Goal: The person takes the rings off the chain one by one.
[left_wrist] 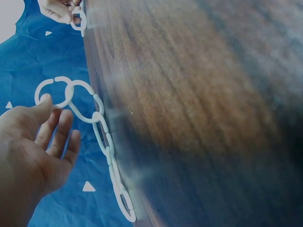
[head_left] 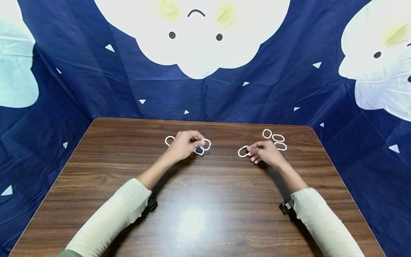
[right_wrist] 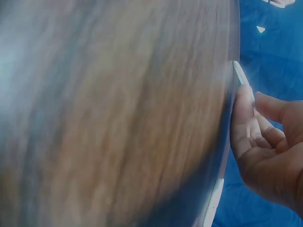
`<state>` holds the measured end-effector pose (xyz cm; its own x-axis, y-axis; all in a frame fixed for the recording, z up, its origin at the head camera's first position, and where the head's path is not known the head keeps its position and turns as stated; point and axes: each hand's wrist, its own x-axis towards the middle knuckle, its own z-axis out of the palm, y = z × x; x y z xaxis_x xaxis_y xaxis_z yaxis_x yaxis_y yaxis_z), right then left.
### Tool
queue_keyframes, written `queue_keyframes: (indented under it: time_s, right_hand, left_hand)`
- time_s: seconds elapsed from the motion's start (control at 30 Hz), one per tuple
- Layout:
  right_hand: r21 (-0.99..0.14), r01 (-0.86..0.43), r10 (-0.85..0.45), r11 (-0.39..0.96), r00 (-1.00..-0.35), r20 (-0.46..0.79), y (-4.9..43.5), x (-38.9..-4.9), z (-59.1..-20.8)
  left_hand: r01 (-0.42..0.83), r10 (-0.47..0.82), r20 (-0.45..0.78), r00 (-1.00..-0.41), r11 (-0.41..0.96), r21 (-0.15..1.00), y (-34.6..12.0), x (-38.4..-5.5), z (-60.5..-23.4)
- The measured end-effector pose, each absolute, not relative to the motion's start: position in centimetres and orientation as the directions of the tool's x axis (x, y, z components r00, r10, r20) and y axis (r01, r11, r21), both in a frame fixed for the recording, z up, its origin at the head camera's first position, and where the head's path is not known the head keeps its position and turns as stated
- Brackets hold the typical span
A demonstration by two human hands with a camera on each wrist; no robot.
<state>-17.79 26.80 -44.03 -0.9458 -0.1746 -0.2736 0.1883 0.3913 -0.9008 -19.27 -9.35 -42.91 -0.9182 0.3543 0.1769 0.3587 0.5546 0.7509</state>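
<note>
Thumb and fingers of my left hand (head_left: 184,144) pinch the end link of a chain of white plastic links (left_wrist: 110,163). Several joined oval links hang or trail from it in the left wrist view, down onto the table. In the head view the hand hides the chain's middle, and one link shows to its left. My right hand (head_left: 266,151) pinches a single white link (head_left: 239,154), with a small gap in its rim, just above the table. That link appears edge-on between thumb and forefinger in the right wrist view. The two hands are apart.
Three loose white links (head_left: 280,149) lie on the table beyond and right of my right hand. The brown wood-grain table (head_left: 205,185) ends at a far edge, with a dark blue cloud-patterned cloth (head_left: 122,85) hanging behind and at both sides.
</note>
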Motion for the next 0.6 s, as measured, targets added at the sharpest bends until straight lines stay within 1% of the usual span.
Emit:
queue_keyframes:
  time_s: [0.27, 0.6]
  right_hand:
    - [-0.91, 0.211, -0.165, 0.358, -0.944, -0.284, 28.2, -17.9, -43.9]
    - [-0.89, 0.242, -0.102, 0.386, -0.948, -0.302, 29.9, -18.4, -43.2]
  left_hand:
    - [0.353, 0.354, 0.17, -0.92, 0.553, 0.755, -9.4, -19.3, -43.0]
    - [0.347, 0.351, 0.165, -0.922, 0.558, 0.754, -9.6, -19.3, -42.9]
